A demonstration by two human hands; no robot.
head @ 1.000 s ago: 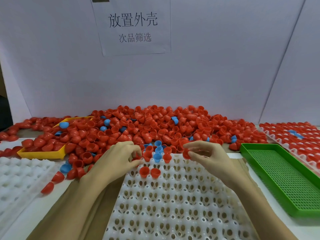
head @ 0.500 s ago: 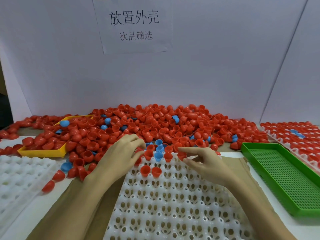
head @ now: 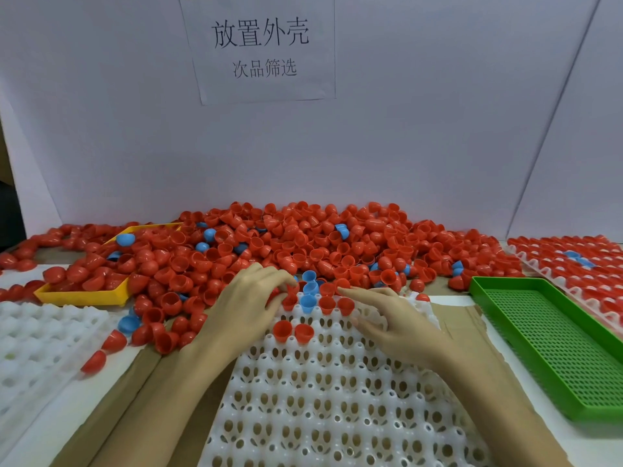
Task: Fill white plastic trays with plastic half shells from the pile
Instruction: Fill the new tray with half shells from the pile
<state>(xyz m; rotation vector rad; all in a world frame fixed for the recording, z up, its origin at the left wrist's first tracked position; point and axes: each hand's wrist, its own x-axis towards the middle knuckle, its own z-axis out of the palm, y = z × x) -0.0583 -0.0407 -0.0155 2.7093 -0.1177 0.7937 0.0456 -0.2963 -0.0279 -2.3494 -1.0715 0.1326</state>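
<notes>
Head view, both hands at the far edge of the white tray point(head: 337, 399), which lay on cardboard on the tabletop point(head: 573, 443). The pile of half shells point(head: 303, 241) — mostly red, a few blue — ran along the back wall and touched the tray's far rim.

Left hand point(head: 249, 305): fingers curled, tips pinching a red shell point(head: 290, 291) at the tray's far-left sockets. Right hand point(head: 387, 318): fingers fairly straight and spread, resting over the sockets just beside a seated red shell point(head: 346, 305); it appeared to hold nothing, though the palm side was hidden.

Seated so far: roughly two short rows at the far edge, red with three blue, plus two red shells point(head: 292, 332) one row nearer. Most sockets stood unfilled — task judged early.

Handling, as a judgement: the shells looked thin, light, rigid and smooth, likely to skid or nest in one another. Best taken by the rim between thumb and fingertip, dome down, open side up, as the seated ones sat. A careless sweep could knock neighbours out.

Also present: a second white tray point(head: 37, 338) at left, a yellow tray point(head: 81, 296), a green perforated tray point(head: 553, 345), a filled tray point(head: 580, 264) at far right.
</notes>
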